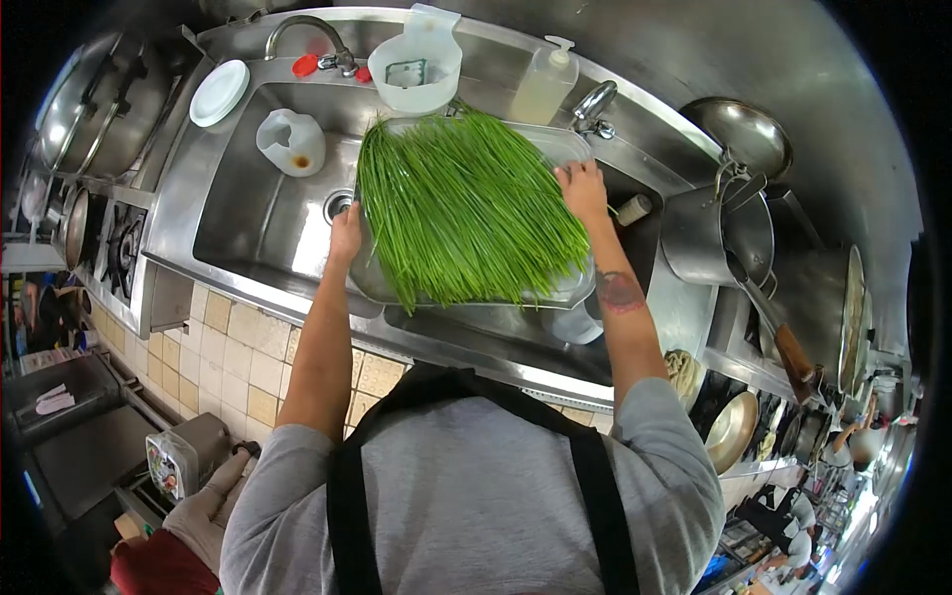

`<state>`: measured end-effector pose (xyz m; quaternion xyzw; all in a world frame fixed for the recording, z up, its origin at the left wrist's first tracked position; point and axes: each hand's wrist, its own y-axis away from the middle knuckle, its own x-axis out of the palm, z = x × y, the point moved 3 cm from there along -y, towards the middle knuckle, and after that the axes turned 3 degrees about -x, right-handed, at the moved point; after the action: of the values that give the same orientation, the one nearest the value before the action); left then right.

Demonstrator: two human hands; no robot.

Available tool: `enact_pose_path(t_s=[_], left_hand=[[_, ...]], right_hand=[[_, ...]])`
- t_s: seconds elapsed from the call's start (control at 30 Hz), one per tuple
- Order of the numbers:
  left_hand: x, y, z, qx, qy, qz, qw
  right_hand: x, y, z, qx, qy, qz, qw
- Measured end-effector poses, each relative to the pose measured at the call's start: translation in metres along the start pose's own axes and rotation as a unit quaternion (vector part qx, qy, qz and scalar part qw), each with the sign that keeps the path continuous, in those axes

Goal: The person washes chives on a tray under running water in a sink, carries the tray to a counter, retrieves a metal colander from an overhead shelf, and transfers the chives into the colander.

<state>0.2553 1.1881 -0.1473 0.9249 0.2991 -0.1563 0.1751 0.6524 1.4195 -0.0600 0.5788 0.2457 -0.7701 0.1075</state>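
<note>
The tray (pixel 567 147) is held at its left edge by the left hand (pixel 345 234), which is partly curled, its fingers mostly hidden. The opposite edge is held by the right hand (pixel 583 191), whose half-bent fingers are hooked over the rim. Between the two hands, a thick heap of long green stalks (pixel 471 203) is carried in the tray, laid lengthwise and fanned out, just beside the right fingertips. The tray is positioned across the middle of the double sink (pixel 233 213); whether it is supported by the divider beneath cannot be told. Beyond the left hand, a drain (pixel 338 205) and a cut-open jug (pixel 291 144) are seen in the left basin. Behind the tray, a white container (pixel 417 74) and a soap bottle (pixel 544 84) are set along the back ledge. Farther out, a metal pot (pixel 694 238) is placed right of the sink, and a white lid (pixel 219 93) left of it.
</note>
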Motion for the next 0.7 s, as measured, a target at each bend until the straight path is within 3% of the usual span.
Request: enact_pose_path(t_s=[0.03, 0.13, 0.33, 0.47, 0.5, 0.6, 0.7], left_hand=[[0.001, -0.003, 0.004, 0.002, 0.005, -0.005, 1.0], [0.0, -0.003, 0.007, 0.024, -0.021, -0.01, 0.999], [-0.003, 0.002, -0.006, -0.004, -0.028, 0.005, 1.0], [-0.003, 0.004, -0.008, -0.039, -0.033, 0.014, 0.999], [-0.002, 0.005, -0.01, -0.038, -0.039, 0.013, 0.998], [-0.003, 0.005, -0.014, -0.042, -0.057, 0.018, 0.997], [-0.002, 0.0, -0.008, -0.028, -0.056, 0.027, 0.998]], right_hand=[[-0.001, 0.009, 0.01, -0.022, 0.005, -0.026, 0.999], [0.006, 0.028, 0.05, 0.073, -0.029, 0.054, 0.995], [0.006, 0.047, 0.129, 0.149, -0.081, 0.082, 0.982], [0.002, 0.042, 0.157, 0.12, -0.114, 0.107, 0.98], [0.003, 0.041, 0.161, 0.103, -0.1, 0.067, 0.987], [0.018, 0.03, 0.167, 0.115, -0.186, 0.156, 0.963], [0.011, 0.023, 0.175, 0.151, -0.189, 0.18, 0.953]])
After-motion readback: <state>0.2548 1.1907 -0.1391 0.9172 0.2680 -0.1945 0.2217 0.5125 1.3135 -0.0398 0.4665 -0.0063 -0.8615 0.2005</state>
